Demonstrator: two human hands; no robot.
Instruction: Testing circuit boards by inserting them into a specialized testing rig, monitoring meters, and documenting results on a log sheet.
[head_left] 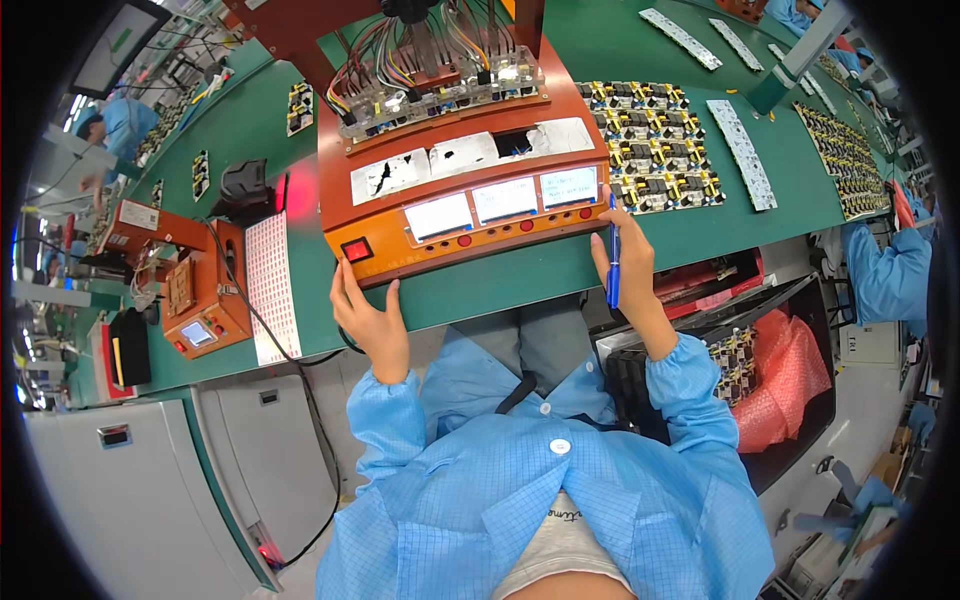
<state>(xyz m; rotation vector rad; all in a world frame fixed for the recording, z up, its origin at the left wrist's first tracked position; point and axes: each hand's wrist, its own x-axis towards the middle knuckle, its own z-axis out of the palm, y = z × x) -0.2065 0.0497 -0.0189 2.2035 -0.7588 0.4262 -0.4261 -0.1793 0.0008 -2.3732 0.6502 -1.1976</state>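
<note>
Orange housing marks the test machine (465, 182), which stands on the green bench (700, 235) directly in front of the person in the head view. Three lit screens (505, 200) sit in a row on its front panel, with red buttons below them and a red switch (356, 250) toward the left end. Above the panel, a clear fixture plate (445, 95) carries many coloured wires. White covering on the sloped face is torn in several spots.

The left hand (370, 325) is empty, thumb spread from the fingers; its fingertips rest at the machine's lower front edge, just beneath the switch. The right hand (630, 260) holds a blue pen (613, 270) roughly upright against the fingers, index fingertip at the machine's right front corner, beside the third screen.

Rows of circuit boards (660, 145) lie immediately right of the machine, with a white strip panel (741, 155) beyond. To the left are a red-marked white sheet (270, 285) and a smaller orange device (207, 312). Pink bubble wrap (790, 375) lies in a black container below the bench, at right.
</note>
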